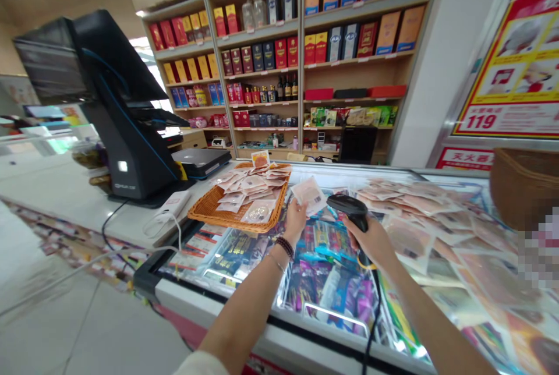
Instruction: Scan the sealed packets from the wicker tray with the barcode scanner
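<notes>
Between the fingers of my left hand [297, 219] is a small flat packet [309, 195] with a dark barcode on its face. My right hand [367, 240] is wrapped round the handle of a black barcode scanner [348, 205], its head close to the packet's right side. From the scanner a black cable [374, 311] runs down towards me. Left of my hands, a wicker tray [205, 212] holds a heap of similar packets [248, 184]. More flat packets [410, 200] lie spread over the glass to the right.
Under the glass top, a freezer chest [201, 305] holds colourful wrapped goods. A black checkout terminal [126, 124] stands on the left counter, with a white cable [117, 251] trailing nearby. A brown basket [519, 188] is at the right. Shelves of boxes [262, 57] line the back wall.
</notes>
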The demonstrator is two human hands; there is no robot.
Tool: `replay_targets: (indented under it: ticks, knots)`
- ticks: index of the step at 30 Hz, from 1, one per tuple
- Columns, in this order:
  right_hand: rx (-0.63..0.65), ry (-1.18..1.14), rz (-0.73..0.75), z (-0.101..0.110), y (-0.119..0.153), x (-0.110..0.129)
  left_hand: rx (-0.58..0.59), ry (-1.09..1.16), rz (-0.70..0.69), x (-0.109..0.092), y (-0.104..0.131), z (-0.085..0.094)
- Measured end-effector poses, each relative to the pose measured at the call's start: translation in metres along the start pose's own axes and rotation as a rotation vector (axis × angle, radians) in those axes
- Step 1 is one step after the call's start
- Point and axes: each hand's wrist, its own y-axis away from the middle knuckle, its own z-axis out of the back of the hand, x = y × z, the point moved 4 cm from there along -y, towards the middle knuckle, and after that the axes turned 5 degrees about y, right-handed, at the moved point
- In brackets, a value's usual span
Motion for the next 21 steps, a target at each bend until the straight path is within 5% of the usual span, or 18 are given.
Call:
replay_targets:
  ticks: [21]
  knots:
    - [0.114,0.126,-0.030,0.000,0.002,0.004,0.001,0.232,-0.083,-0.007,0.002,0.002]
